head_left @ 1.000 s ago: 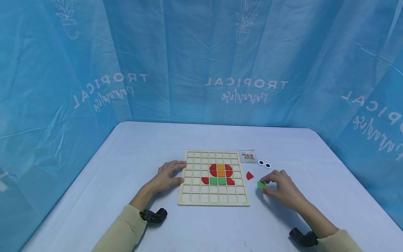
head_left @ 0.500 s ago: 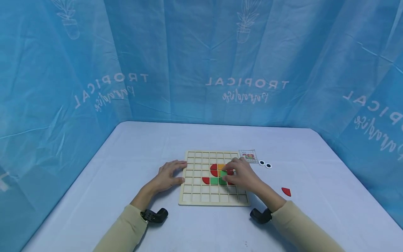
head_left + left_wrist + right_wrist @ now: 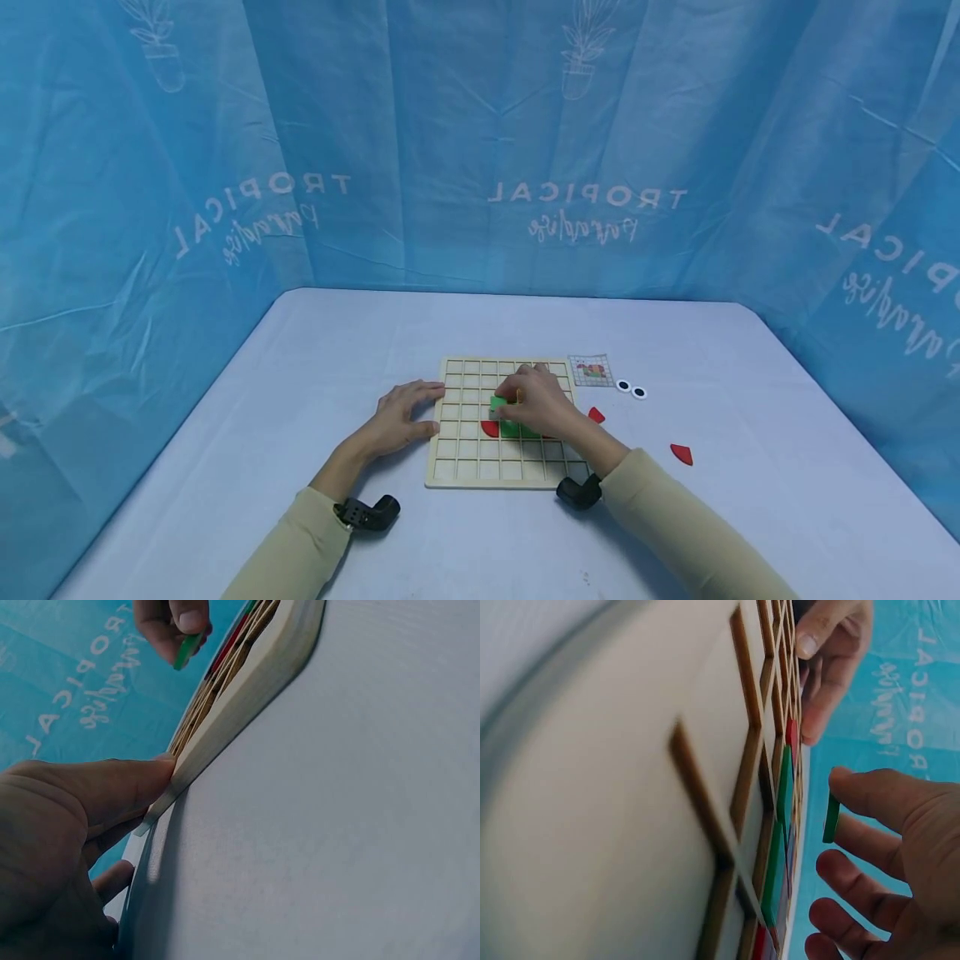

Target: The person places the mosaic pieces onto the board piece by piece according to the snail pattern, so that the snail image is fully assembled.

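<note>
A pale wooden grid board (image 3: 468, 475) lies on the table, with my left hand (image 3: 405, 417) at its left edge. In the left wrist view, that hand's thumb touches the board's side (image 3: 225, 724). My right hand (image 3: 536, 404) pinches a green square tile (image 3: 495, 404) between thumb and index finger, over the middle columns. The right wrist view shows this tile (image 3: 831, 817) tilted on edge and raised off the grid, the other fingers loosely curled. Below it in the grid sit a red quarter-circle (image 3: 490, 428) and green squares (image 3: 510, 430). My right hand hides most other set pieces.
Right of the board, a red quarter-circle piece (image 3: 596, 415) lies close to its edge, and a second red piece (image 3: 681, 454) farther out. A small picture card (image 3: 591, 370) and two black-and-white eye discs (image 3: 631, 389) are at the upper right. Blue curtains surround the white table (image 3: 360, 333).
From the table at the right, my right hand has carried the green tile left over the board, past the orange pieces. My left hand has stayed at the board's edge.
</note>
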### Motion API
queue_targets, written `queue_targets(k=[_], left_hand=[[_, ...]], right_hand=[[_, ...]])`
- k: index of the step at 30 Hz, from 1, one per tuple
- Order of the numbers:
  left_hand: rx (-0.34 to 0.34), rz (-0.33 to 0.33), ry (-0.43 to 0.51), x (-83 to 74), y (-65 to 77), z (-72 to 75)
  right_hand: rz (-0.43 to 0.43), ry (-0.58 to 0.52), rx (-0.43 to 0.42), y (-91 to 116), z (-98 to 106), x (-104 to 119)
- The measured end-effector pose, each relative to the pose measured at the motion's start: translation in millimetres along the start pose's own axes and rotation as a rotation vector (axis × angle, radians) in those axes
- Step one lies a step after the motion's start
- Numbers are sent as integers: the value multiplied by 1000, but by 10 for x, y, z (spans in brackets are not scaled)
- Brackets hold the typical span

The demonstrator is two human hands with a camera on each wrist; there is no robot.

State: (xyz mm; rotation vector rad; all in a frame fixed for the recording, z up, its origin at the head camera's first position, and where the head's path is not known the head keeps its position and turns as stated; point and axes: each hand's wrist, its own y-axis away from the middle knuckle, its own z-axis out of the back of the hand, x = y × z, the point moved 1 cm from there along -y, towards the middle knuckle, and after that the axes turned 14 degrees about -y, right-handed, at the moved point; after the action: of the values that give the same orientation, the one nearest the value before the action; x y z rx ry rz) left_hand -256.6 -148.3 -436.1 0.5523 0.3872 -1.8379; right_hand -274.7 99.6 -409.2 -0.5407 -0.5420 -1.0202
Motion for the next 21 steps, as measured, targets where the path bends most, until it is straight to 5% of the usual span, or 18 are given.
queue_targets(k=[21], left_hand=[[-4,-14,-10,15,12,1]], right_hand=[[51,117,17,-79,-170,-24]])
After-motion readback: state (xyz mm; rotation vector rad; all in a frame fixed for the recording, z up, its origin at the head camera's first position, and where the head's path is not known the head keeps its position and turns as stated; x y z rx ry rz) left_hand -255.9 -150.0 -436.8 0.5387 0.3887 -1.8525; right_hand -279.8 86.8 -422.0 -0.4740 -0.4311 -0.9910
